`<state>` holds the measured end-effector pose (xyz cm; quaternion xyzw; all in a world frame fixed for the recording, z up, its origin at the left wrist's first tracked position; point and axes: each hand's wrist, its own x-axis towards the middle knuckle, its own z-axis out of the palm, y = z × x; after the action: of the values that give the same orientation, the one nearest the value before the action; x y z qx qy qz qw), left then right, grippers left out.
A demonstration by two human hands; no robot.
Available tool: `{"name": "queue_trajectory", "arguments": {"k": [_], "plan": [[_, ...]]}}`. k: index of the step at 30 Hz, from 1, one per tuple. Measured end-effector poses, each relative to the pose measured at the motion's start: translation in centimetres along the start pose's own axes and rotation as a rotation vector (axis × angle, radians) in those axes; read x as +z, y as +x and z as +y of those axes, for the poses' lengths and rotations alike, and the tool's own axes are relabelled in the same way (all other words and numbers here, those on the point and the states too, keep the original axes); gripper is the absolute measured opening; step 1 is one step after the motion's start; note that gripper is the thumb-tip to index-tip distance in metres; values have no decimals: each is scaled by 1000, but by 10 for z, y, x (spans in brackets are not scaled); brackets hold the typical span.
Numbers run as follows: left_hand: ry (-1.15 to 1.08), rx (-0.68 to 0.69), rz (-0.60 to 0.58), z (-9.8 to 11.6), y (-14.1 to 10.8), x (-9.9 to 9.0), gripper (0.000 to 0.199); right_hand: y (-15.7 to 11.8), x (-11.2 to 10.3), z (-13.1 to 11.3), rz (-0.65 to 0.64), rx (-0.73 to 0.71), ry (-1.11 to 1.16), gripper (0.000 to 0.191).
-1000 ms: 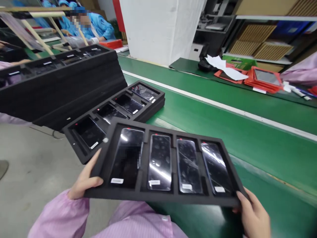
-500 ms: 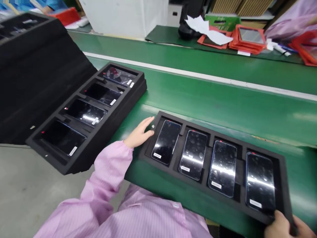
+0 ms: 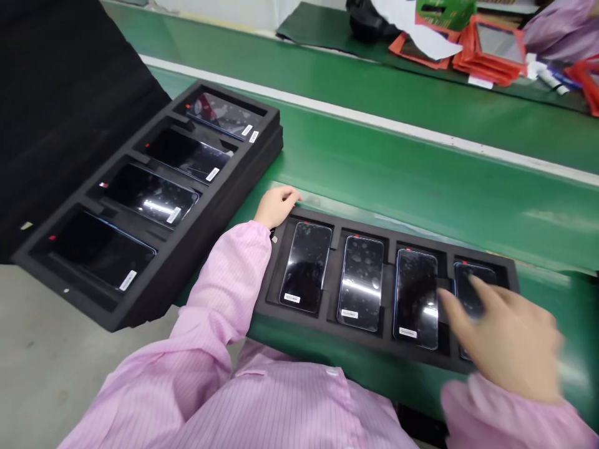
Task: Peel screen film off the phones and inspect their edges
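A black foam tray [image 3: 327, 321] lies on the green work surface, with a dark phone-like panel in each compartment. At its far left corner is my left hand [image 3: 276, 206], its fingers curled together; what they hold, if anything, is hidden. My right hand [image 3: 515, 337], slightly blurred, hovers over the right end with fingers spread and nothing held. It partly covers the rightmost panel [image 3: 472, 280]. The third panel [image 3: 416, 299] lies just left of its thumb, and the leftmost panel [image 3: 306, 268] is nearest my left hand.
On the left, a thick stack of black foam trays [image 3: 238, 187] shows more panels on top. A large black foam sheet [image 3: 65, 106] leans beside it. Across the green surface are red frames [image 3: 491, 53], white paper [image 3: 430, 37] and a person's pink sleeve [image 3: 556, 34].
My right hand has let go of the tray's near right corner and moved up over the rightmost panel. My left hand has curled its fingers at the far left corner. The view has shifted.
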<state>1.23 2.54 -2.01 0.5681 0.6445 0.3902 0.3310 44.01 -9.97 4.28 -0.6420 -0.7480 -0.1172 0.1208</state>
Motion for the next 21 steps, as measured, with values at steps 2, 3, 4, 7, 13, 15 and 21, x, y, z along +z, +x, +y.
{"name": "queue_trajectory", "arguments": {"k": [2, 3, 4, 7, 13, 15, 21], "plan": [[-42, 15, 5, -1, -1, -1, 25, 41, 10, -73, -33, -331, 192, 45], [-62, 20, 5, -2, -1, -1, 25, 57, 17, -108, -44, -449, 250, 39], [-78, 24, 2, -3, -1, -2, 25, 70, 25, -139, -59, -531, 275, 34], [-111, 30, -13, -5, 0, -4, 24, 91, 49, -200, -152, -564, 226, 32], [-144, 36, -35, -5, 1, -4, 23, 95, 65, -219, -218, -490, 306, 38], [-144, 36, -35, -3, 0, -4, 21, 95, 66, -217, -210, -477, 331, 33], [-110, 26, -18, 1, -3, -3, 21, 92, 68, -219, -191, -476, 330, 30]]}}
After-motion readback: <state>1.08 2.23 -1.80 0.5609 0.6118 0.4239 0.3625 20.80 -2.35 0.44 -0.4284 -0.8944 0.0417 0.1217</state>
